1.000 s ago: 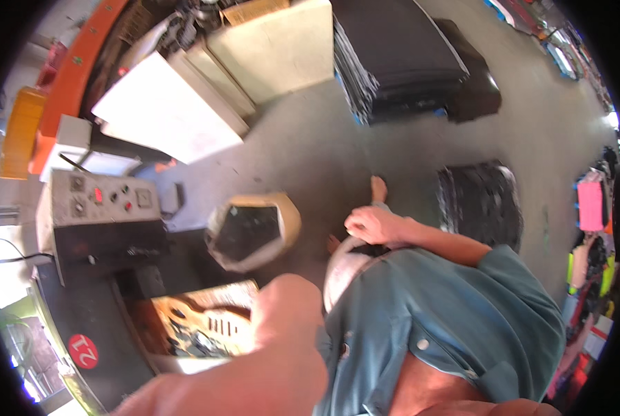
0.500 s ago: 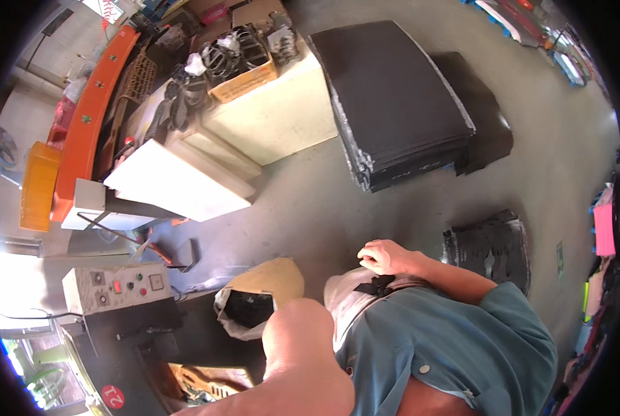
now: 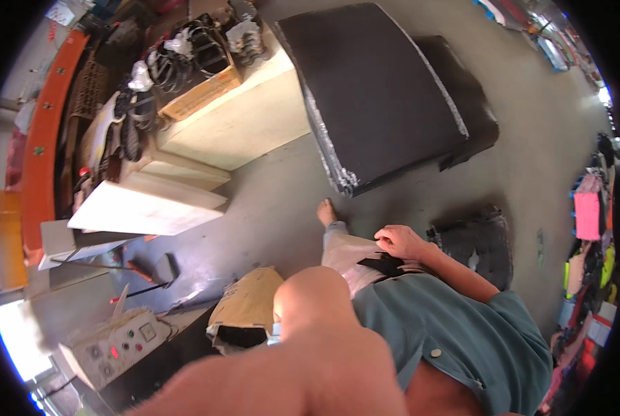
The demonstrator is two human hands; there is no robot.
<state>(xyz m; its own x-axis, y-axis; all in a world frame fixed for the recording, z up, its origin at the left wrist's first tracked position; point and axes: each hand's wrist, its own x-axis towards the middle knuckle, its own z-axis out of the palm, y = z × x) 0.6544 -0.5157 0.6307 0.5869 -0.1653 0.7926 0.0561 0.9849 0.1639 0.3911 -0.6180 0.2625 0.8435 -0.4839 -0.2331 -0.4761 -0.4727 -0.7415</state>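
Observation:
My left arm (image 3: 324,347) fills the lower foreground, bent and close to the camera. Its fingers are out of sight, so what that hand holds cannot be seen. Over my lap hangs my right hand (image 3: 401,243), fingers loosely curled in, with nothing visible in them. Just below it are light, stained trousers (image 3: 348,256) with a dark patch, and the teal shirt (image 3: 441,333) I wear. Beyond my left arm stands an open brown paper sack (image 3: 247,298) with a dark inside, partly covered by the arm. A bare foot (image 3: 326,211) shows on the floor.
A tall stack of black sheets (image 3: 372,90) stands ahead, with a smaller black pile (image 3: 473,243) at right. Left are pale panels (image 3: 143,208), an orange beam (image 3: 57,132) and a cardboard box (image 3: 202,90) of black parts. A control box (image 3: 119,350) with buttons sits lower left.
The view has shifted, so the surroundings sit further left. My left arm has come closer and covers more of the foreground. A bare foot has come into sight beyond my trousers.

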